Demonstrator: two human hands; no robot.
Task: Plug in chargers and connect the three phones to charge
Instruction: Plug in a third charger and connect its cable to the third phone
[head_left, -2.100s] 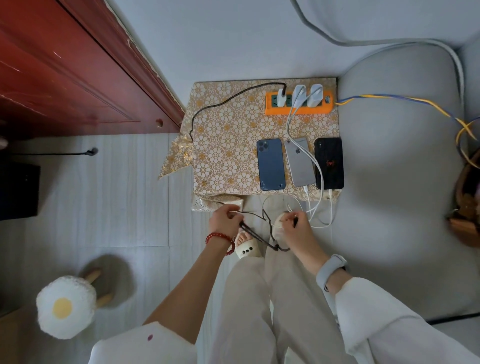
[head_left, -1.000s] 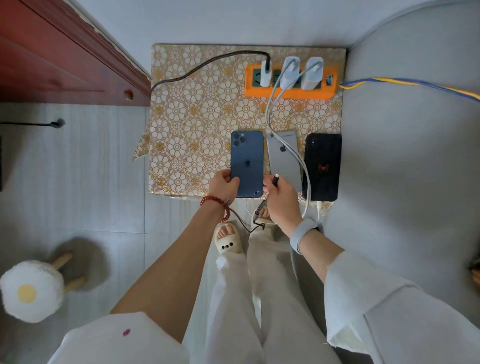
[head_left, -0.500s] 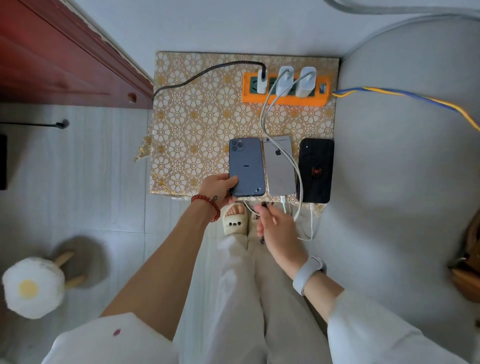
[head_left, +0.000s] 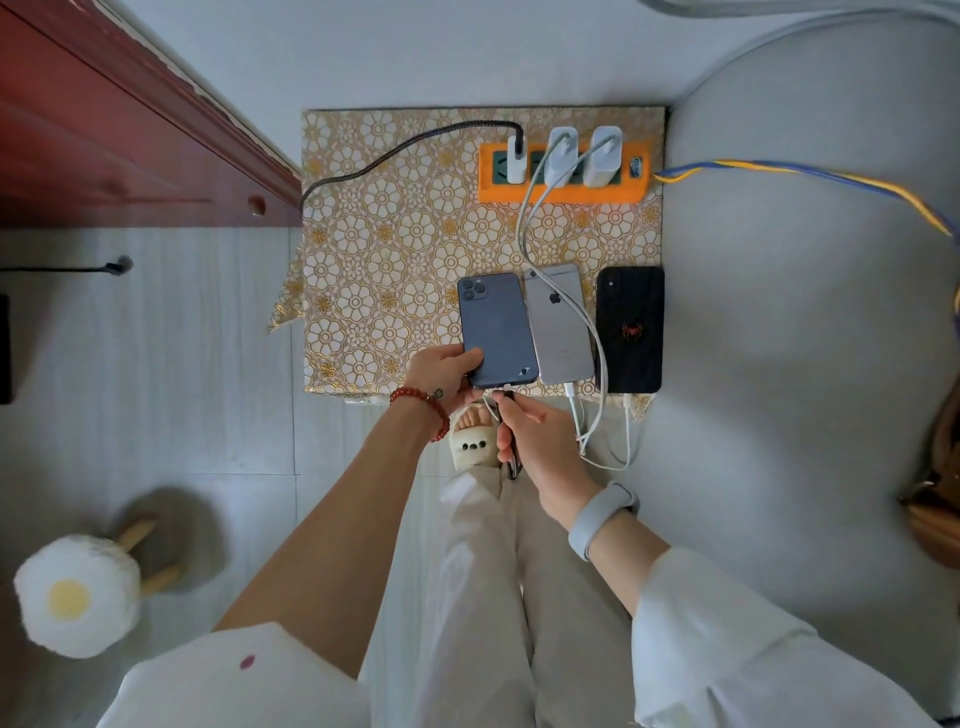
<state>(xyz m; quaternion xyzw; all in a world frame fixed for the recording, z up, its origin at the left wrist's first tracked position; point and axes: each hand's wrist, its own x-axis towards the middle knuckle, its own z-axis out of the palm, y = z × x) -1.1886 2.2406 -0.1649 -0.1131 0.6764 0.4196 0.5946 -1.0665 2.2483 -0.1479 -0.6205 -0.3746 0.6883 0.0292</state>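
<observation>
**Last phone meets its cable**

The right hand (head_left: 540, 447) pinches the black braided cable (head_left: 395, 150) plug at the blue phone (head_left: 496, 330)'s bottom edge; the left hand (head_left: 447, 376) grip clamps that phone's lower corner. Beside it on the table (head_left: 374, 260), the silver phone (head_left: 558, 327) and black phone (head_left: 629, 330) already carry white cables from the orange power strip (head_left: 563, 192) (three chargers seated). Whether the plug is fully home, I cannot tell.

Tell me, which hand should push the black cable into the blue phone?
Probably the right hand: its grip already pinches the black cable plug just below the blue phone, at its bottom edge. The left hand is busy steadying that phone's lower left corner, so it should probably just hold.
</observation>
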